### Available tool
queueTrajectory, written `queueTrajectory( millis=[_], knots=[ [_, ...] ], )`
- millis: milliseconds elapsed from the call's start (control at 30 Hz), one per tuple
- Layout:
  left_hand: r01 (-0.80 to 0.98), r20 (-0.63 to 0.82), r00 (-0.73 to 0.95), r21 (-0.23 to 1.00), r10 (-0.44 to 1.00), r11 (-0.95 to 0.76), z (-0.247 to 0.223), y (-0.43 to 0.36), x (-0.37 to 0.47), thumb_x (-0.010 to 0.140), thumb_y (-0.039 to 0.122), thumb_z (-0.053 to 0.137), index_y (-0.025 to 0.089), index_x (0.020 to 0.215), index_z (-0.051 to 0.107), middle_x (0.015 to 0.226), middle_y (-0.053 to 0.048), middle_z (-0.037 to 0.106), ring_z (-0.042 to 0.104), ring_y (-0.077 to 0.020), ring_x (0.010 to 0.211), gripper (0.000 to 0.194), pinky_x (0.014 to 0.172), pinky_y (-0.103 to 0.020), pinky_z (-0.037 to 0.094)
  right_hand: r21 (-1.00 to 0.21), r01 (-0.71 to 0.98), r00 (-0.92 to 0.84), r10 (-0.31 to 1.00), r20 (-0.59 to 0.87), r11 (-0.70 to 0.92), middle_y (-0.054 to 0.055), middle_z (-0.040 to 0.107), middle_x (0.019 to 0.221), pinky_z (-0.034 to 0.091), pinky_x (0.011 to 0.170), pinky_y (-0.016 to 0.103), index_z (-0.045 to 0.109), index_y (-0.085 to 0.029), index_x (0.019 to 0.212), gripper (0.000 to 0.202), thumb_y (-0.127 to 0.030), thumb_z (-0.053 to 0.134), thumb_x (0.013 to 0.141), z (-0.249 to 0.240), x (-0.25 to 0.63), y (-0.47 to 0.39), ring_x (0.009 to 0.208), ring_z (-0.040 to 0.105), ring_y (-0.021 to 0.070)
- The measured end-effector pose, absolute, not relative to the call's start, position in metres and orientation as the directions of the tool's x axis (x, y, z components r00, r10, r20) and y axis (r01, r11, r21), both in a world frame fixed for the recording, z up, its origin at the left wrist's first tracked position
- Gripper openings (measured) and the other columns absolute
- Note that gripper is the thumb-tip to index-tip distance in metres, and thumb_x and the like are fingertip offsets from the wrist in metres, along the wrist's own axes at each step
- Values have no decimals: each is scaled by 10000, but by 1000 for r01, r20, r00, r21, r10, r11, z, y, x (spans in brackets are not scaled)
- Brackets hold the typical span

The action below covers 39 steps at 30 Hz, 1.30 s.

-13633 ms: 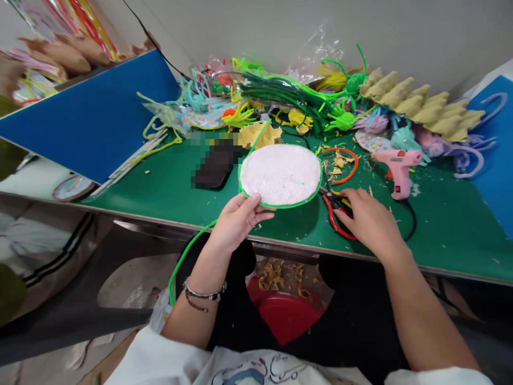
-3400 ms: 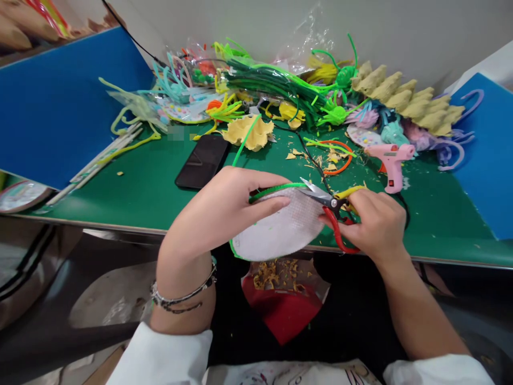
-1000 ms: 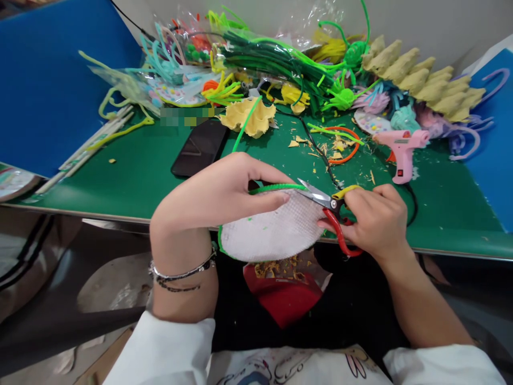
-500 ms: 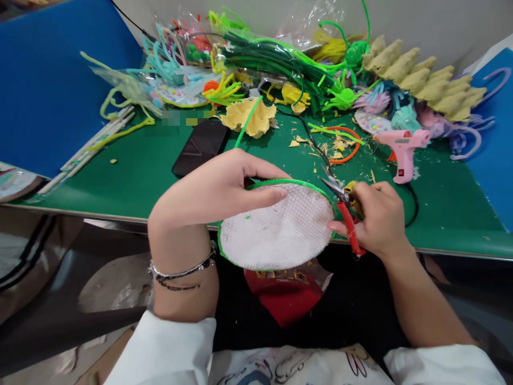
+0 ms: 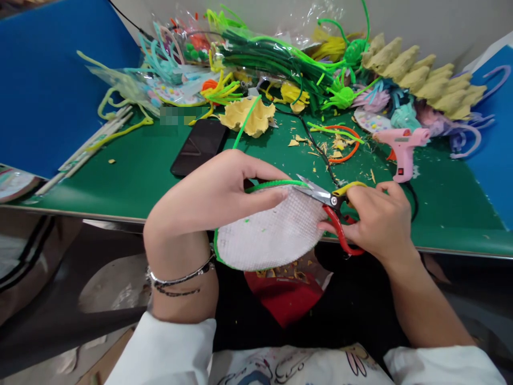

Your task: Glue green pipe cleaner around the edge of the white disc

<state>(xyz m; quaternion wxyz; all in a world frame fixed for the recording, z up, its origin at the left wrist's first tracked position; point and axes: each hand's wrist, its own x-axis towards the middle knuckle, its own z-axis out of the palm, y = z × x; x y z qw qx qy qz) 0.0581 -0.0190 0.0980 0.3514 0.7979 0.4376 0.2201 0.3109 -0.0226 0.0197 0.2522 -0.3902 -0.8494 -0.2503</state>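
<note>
The white oval mat (image 5: 266, 238) lies at nine o'clock from the right hand (image 5: 379, 219), long axis eight to two. That hand, closed round the scissors (image 5: 340, 230), angles the blades toward ten, at the green trim (image 5: 276, 184). The left hand (image 5: 212, 187), nearer, wrist bent, pinches the far rim.
</note>
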Motion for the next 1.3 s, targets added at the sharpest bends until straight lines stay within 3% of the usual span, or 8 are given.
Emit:
queueTrajectory(
  millis=[367,767,1000,1300],
  knots=[
    [539,42,549,745,835,-392,98,-20,57,838,293,543,153,885,751,795,7,736,572,-97,652,255,578,-161,420,232,777,-593,557,582,585,-33,464,512,265,651,304,431,-211,612,507,-615,396,917,21,310,-26,511,352,119],
    [521,38,553,763,832,-382,95,-16,57,832,317,529,156,896,755,782,5,729,525,-94,625,284,567,-158,420,181,777,-575,563,593,602,-36,462,504,280,640,297,409,-214,595,485,-554,394,941,17,308,-23,492,352,114],
    [559,7,549,741,836,-373,95,-16,57,829,333,520,151,914,757,761,11,725,532,-94,623,311,546,-154,398,212,797,-571,591,570,566,-15,477,528,284,663,310,464,-209,632,521,-627,348,921,18,305,-27,523,367,130],
    [568,4,563,725,826,-390,94,-16,56,849,329,513,154,901,749,718,19,695,499,-89,592,298,532,-168,387,198,786,-577,580,575,586,-31,460,507,288,658,297,441,-214,618,483,-572,379,937,17,302,-26,493,357,124]
  ],
)
